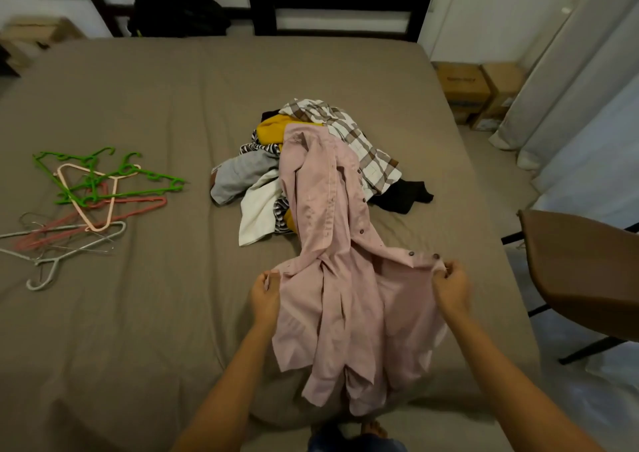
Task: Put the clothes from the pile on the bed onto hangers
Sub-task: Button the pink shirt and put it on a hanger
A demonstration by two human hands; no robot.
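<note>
A pale pink button shirt [345, 278] stretches from the clothes pile [311, 161] toward me and hangs over the near edge of the bed [155, 105]. My left hand [265, 294] grips the shirt's left edge. My right hand [451, 287] pinches its right edge beside the dark buttons. The pile holds a checked shirt, yellow, grey, white, striped and black pieces. A heap of hangers [86, 202], green, pink and grey, lies on the bed's left side, well apart from both hands.
A brown chair [581, 278] stands close to the bed's right side. Cardboard boxes [477, 88] and a pale curtain [570, 88] are at the far right. A black bag [176, 5] rests against the dark headboard. A small table sits at the far left.
</note>
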